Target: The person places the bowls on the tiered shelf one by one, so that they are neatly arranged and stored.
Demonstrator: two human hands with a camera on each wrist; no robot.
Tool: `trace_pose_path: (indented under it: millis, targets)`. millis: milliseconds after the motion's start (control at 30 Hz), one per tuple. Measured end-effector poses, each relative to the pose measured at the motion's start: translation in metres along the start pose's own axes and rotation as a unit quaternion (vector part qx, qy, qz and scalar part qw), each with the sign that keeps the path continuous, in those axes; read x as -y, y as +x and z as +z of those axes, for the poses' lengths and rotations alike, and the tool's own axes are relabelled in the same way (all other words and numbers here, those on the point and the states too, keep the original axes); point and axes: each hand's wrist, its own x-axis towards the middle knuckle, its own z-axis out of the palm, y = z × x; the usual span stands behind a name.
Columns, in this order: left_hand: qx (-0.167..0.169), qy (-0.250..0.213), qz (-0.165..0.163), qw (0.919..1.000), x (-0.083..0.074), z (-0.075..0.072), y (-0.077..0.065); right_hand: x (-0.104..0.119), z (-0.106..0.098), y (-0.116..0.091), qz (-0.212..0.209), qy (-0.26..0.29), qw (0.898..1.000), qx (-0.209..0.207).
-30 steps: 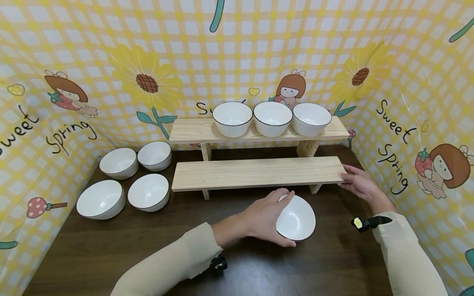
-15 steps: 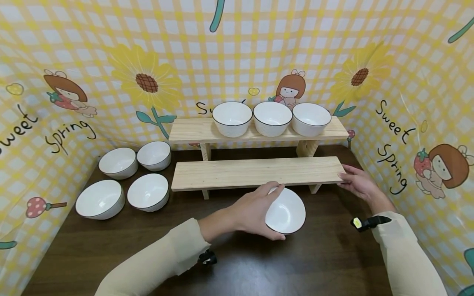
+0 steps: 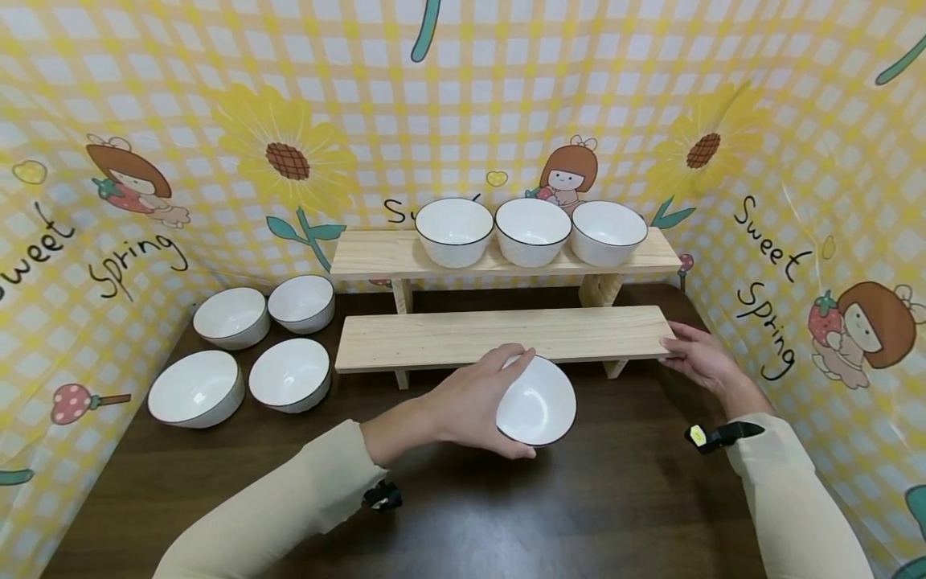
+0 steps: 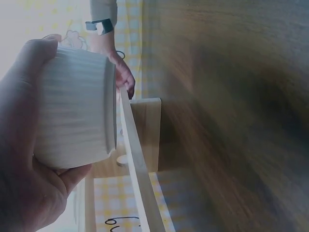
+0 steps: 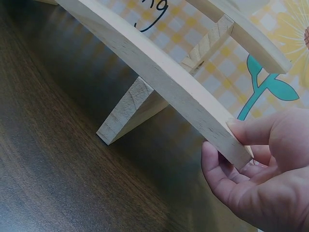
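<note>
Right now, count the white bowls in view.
8: three bowls in a row on the upper shelf, four bowls on the table to its left, one bowl in the left grip.

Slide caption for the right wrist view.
Right hand grips one end of a long, pale wooden shelf above a dark brown table.

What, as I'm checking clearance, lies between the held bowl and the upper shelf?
In the head view: the lower shelf, bare on top, then a gap showing tabletop and cloth.
</note>
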Motion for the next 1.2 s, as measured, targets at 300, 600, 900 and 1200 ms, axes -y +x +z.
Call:
trace_pose_path:
  millis: [300, 600, 900, 1200]
  targets:
    - [-0.015, -0.02, -0.007, 0.9997, 0.008, -0.013, -0.007, 0.0, -0.002, 0.001, 0.002, 0.002, 1.0, 0.001]
    - [-0.028, -0.03, -0.02, 0.999, 0.016, -0.028, -0.015, 0.0, -0.002, 0.0, -0.006, -0.011, 1.0, 0.005]
    - [-0.05, -0.025, -0.033, 0.9979, 0.025, -0.043, -0.023, 0.0, -0.002, 0.002, -0.004, -0.012, 1.0, 0.006]
    - [-0.059, -0.035, -0.049, 0.9964, 0.036, -0.06, -0.031, 0.001, -0.001, 0.0, -0.003, -0.013, 1.0, 0.002]
